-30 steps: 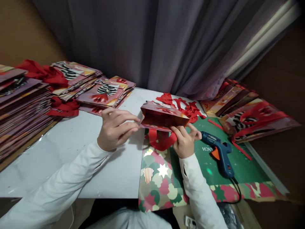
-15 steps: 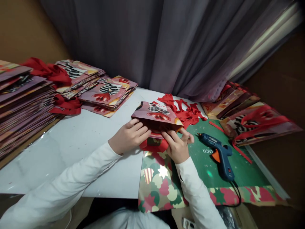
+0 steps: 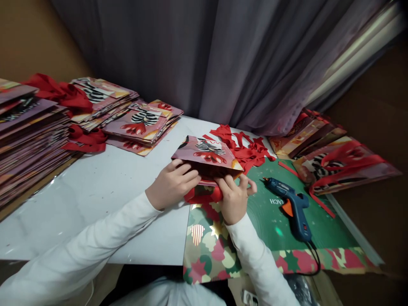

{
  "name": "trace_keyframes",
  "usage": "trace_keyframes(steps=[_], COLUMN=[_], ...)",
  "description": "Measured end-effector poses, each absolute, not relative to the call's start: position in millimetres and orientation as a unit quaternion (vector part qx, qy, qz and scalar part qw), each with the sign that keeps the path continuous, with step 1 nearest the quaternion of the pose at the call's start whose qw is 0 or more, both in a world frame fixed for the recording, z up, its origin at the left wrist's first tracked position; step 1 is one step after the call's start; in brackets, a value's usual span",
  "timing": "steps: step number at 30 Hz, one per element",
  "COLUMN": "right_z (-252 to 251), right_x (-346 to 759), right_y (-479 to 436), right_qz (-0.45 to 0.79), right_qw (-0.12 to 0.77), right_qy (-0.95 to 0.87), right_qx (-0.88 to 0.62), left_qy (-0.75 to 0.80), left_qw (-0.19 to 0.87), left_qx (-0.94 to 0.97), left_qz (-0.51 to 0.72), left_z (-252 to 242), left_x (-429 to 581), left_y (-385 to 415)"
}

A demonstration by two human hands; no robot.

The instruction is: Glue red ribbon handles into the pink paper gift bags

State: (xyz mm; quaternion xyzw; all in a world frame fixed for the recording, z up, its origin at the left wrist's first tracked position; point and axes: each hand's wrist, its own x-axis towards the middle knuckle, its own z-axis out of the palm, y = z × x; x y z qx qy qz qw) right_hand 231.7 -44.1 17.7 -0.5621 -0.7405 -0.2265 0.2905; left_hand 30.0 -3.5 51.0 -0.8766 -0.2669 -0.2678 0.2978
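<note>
At the far left, tall stacks of flat bags (image 3: 28, 136) sit on a white table (image 3: 95, 191), with red ribbon (image 3: 60, 93) heaped on top. Smaller stacks (image 3: 140, 123) lie just right of them.

Near the middle, your left hand (image 3: 172, 185) grips the near edge of a pink gift bag (image 3: 208, 155), its fingers pressed together along that edge. The bag is tilted up off the table between your hands, printed side up. Its red handle (image 3: 204, 194) bunches beneath it.

Your right hand (image 3: 234, 197) pinches the same edge, fingers curled and thumb out to the right.

Patterned paper (image 3: 207, 242) lies under your right wrist. Beyond the bag are loose ribbon strips (image 3: 247, 146). Further right, a blue glue gun (image 3: 291, 204) rests on a green mat (image 3: 274, 221), and finished bags (image 3: 338, 161) lie at the far right.
</note>
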Motion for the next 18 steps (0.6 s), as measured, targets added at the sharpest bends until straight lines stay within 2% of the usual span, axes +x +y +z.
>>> trace_keyframes(steps=[11, 18], right_z=[19, 17], right_x=[213, 206], right_y=[-47, -48], right_qz=[-0.106, -0.123], right_qw=[0.219, 0.223], right_qy=[-0.749, -0.734], right_qx=[-0.617, -0.629], left_qy=[-0.389, -0.427], left_qw=[0.241, 0.205], left_qx=[-0.873, -0.868], left_qz=[-0.168, -0.147], left_z=[30, 31], left_x=[50, 48], left_y=[-21, -20])
